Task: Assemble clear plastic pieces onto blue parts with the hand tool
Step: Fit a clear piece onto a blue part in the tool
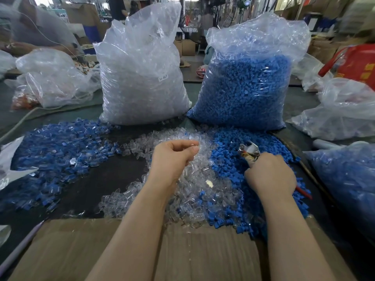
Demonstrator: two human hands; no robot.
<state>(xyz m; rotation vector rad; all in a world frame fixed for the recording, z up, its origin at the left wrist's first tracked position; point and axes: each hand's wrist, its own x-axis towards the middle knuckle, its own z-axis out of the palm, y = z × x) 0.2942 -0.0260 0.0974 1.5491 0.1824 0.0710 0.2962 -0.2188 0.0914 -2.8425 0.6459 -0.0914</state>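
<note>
Two bags [142, 78] behind loose piles [188, 179] on table [105, 175]

My left hand [172, 157]: bare, no glove, no ring showing, nails cut short. My right hand [271, 173]: bare, ungloved, seen from the back. Both my forearms: uncovered from wrist to the lower edge of view, no sleeve or cuff, no watch, no band.

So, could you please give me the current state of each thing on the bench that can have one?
left hand: fingers curled, pinching a small clear piece
right hand: grips the hand tool
hand tool: held, head over the blue parts
clear-piece bag: upright, open-topped
blue-part bag: upright, open-topped
</note>
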